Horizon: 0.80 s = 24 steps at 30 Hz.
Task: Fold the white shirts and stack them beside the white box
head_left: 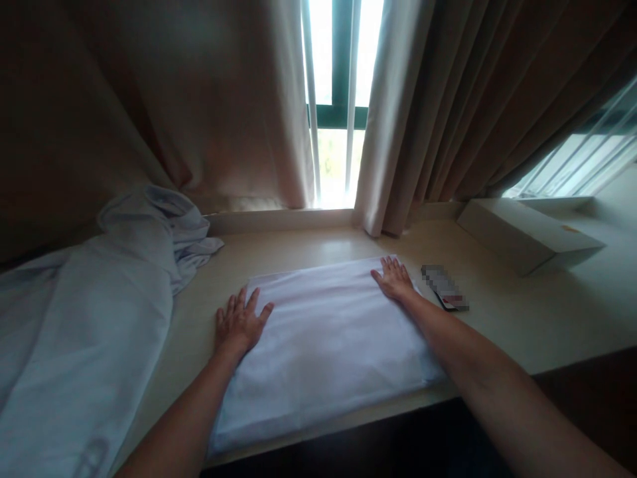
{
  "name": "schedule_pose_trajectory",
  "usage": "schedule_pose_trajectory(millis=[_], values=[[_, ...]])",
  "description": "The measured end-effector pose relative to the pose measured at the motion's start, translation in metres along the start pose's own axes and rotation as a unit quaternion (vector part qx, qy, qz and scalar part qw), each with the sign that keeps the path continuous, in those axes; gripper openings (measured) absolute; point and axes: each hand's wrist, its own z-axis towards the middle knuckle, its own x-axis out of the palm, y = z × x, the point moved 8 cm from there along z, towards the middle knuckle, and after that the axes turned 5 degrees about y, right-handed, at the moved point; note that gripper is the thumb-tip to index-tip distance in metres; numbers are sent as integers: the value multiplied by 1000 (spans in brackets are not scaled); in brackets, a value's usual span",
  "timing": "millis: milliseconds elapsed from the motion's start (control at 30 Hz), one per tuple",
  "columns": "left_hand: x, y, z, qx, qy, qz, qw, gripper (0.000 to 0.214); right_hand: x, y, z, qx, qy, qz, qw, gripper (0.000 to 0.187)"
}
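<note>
A folded white cloth (323,338) lies flat on the pale ledge, reaching close to its front edge. Faint creases run across its far half. My left hand (241,320) rests at the cloth's left edge with fingers spread, the thumb over the fabric. At the far right corner my right hand (394,277) lies flat on the cloth, its fingers apart and pointing toward the window. Neither hand grips anything.
A crumpled white garment (99,312) is heaped at the left. Right of the cloth lies a small flat object (446,289), blurred out. A white box (532,232) stands farther right. Brown curtains (458,99) hang along the window (341,116) behind the ledge (502,318).
</note>
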Motion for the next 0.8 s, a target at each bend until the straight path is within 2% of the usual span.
schedule_pose_trajectory(millis=[133, 200, 300, 400, 500, 600, 700, 800], values=[[-3, -1, -1, -3, 10, 5, 1000, 74, -10, 5, -3, -5, 3, -1, 1000, 71], [-4, -1, -1, 1, 6, 5, 1000, 74, -20, 16, -16, -26, -1, -6, 1000, 69], [-4, -1, -2, 1, 0, 1, 1000, 74, -32, 43, -62, -95, -2, -13, 995, 71], [-2, 0, -2, -5, 3, -7, 1000, 73, -25, 68, -129, -170, 35, -2, 985, 71], [-7, 2, 0, -4, 1, -29, 1000, 73, -11, 67, -180, -150, 62, 9, 987, 71], [-22, 3, -4, -19, 2, -49, 999, 75, -8, 58, -199, -114, 46, 21, 992, 67], [-43, -10, -32, 11, -16, -29, 999, 75, -11, 55, -201, -102, 33, 28, 994, 66], [-47, -35, -88, 123, -6, -1, 992, 69, -15, 56, -202, -95, 38, 29, 994, 65]])
